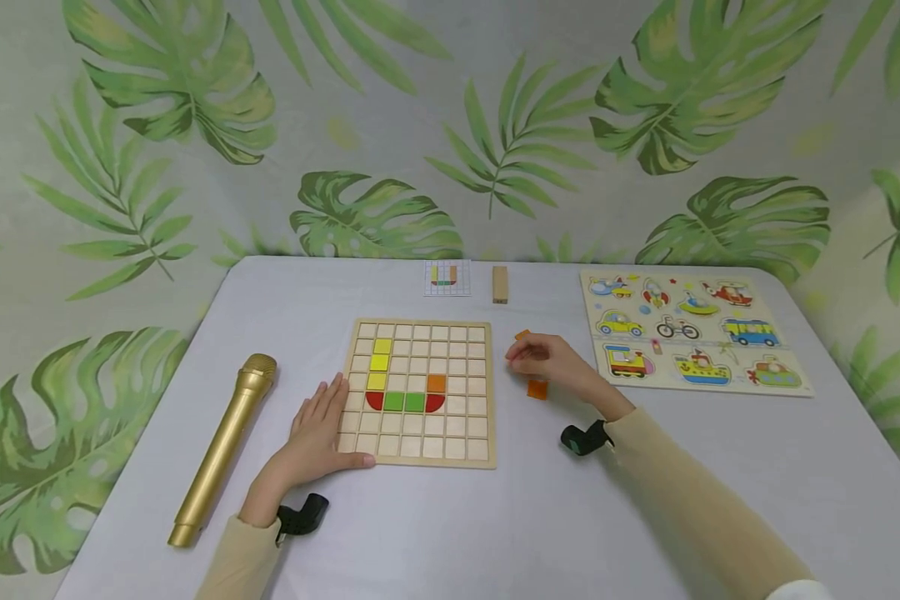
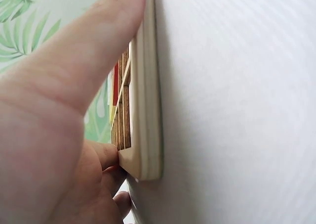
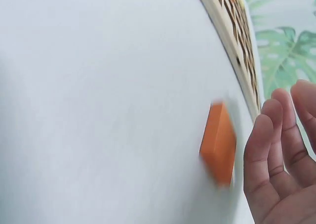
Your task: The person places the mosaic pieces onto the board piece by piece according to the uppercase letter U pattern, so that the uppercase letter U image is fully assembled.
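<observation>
A wooden grid board [image 1: 412, 448] lies on the table with coloured pieces in a U shape. Yellow squares [image 1: 379, 362] form its left side, red rounded pieces [image 1: 435, 403] its corners and green squares [image 1: 393, 402] its base. A single orange square [image 1: 437, 383] sits above the right corner. My left hand [image 1: 311, 437] rests against the board's left side, thumb along the near edge. To the right, my right hand [image 1: 547, 362] is over the table between two loose orange blocks, one nearer [image 1: 537, 389] and one farther [image 1: 522, 334]. The right wrist view shows its fingers [image 3: 281, 155] gently bent beside an orange block [image 3: 218, 145].
Behind the board lie a small pattern card [image 1: 447, 278] and a plain wooden block [image 1: 500, 285]. A vehicle picture puzzle [image 1: 693, 333] is at the back right. A gold microphone [image 1: 225, 450] lies at the left. A leaf-patterned cloth [image 1: 495, 125] hangs behind the table.
</observation>
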`<state>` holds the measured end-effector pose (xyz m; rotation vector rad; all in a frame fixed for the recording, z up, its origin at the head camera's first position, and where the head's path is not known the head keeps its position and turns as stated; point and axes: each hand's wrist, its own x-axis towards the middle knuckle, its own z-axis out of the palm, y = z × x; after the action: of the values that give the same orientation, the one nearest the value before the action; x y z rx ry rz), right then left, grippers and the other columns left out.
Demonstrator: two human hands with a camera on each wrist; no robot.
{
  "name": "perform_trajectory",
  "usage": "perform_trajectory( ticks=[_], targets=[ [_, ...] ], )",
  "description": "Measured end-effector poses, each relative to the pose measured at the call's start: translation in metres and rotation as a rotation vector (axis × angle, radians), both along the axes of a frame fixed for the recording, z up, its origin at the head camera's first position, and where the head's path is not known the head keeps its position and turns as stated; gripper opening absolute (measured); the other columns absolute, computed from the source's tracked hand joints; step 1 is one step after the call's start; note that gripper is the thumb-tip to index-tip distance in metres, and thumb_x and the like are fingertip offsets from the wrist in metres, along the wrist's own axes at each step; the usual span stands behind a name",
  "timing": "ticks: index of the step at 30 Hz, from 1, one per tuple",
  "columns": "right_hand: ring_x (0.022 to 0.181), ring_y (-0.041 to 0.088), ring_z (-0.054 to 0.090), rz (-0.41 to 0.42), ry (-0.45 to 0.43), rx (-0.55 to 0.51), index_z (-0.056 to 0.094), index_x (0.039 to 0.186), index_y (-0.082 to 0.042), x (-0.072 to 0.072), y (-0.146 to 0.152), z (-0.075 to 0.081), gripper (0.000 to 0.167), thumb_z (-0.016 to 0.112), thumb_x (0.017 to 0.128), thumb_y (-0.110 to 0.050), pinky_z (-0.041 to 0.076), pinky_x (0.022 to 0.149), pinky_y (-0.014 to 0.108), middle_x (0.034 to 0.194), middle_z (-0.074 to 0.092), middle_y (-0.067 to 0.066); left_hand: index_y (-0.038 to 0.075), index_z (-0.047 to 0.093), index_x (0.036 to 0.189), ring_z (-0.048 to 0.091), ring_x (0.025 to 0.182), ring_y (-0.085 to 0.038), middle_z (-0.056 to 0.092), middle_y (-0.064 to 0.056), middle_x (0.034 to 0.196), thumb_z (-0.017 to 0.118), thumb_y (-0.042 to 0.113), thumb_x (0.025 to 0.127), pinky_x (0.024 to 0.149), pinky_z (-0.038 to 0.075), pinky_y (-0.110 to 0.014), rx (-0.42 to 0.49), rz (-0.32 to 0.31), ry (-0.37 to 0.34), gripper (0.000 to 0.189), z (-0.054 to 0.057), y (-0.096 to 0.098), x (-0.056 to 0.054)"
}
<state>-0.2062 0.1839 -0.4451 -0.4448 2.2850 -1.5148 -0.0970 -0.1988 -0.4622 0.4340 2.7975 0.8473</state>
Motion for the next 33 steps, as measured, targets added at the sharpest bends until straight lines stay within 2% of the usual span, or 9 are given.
perform_trajectory(
  ticks=[7, 12, 17, 23, 33],
  targets=[
    [0.084, 0.023, 0.057, -0.071, -0.03, 0.056, 0.062, 0.11, 0.004, 0.009, 0.039, 0.004, 0.024, 0.063, 0.093, -0.013, 0.05, 0.071, 0.027, 0.1, 0.064, 0.017, -0.011, 0.011, 0.148, -0.001, 0.141, -0.044, 0.004, -0.024, 0.157, 0.079, 0.053, 0.07, 0.109, 0.001, -0.06, -0.002, 0.001, -0.001, 0.122, 0.001, 0.0, 0.0],
    [0.08, 0.024, 0.057, -0.088, -0.036, 0.059, 0.062, 0.109, 0.004, 0.013, 0.052, 0.003, 0.025, 0.063, 0.093, -0.014, 0.049, 0.068, 0.026, 0.099, 0.063, 0.018, -0.01, 0.011, 0.148, -0.001, 0.141, -0.044, 0.003, -0.023, 0.157, 0.079, 0.053, 0.07, 0.109, 0.001, -0.06, -0.002, 0.001, -0.002, 0.121, -0.001, -0.001, 0.001],
    [0.08, 0.023, 0.058, -0.053, -0.023, 0.055, 0.062, 0.109, 0.003, 0.015, 0.051, -0.001, 0.022, 0.063, 0.092, -0.01, 0.05, 0.067, 0.027, 0.1, 0.064, 0.017, -0.01, 0.011, 0.148, -0.001, 0.141, -0.043, 0.003, -0.023, 0.157, 0.079, 0.054, 0.07, 0.109, 0.001, -0.06, -0.008, 0.003, -0.004, 0.122, -0.004, -0.002, 0.0],
    [0.086, 0.025, 0.057, 0.015, 0.072, 0.098, 0.065, 0.104, 0.001, 0.017, 0.04, -0.004, 0.017, 0.063, 0.087, 0.002, 0.049, 0.071, 0.03, 0.099, 0.066, 0.012, -0.01, 0.01, 0.149, -0.001, 0.141, -0.044, 0.003, -0.023, 0.157, 0.079, 0.054, 0.07, 0.109, 0.001, -0.06, 0.005, 0.001, -0.005, 0.122, -0.005, -0.002, -0.001],
    [0.078, 0.021, 0.052, 0.002, 0.184, 0.251, 0.066, 0.096, -0.002, 0.022, 0.026, -0.006, 0.021, 0.071, 0.078, 0.007, 0.045, 0.069, 0.026, 0.086, 0.062, 0.004, -0.01, 0.011, 0.148, -0.001, 0.141, -0.043, 0.004, -0.023, 0.157, 0.081, 0.05, 0.069, 0.11, 0.001, -0.059, 0.003, 0.002, 0.002, 0.122, -0.004, -0.002, 0.0]
  ],
)
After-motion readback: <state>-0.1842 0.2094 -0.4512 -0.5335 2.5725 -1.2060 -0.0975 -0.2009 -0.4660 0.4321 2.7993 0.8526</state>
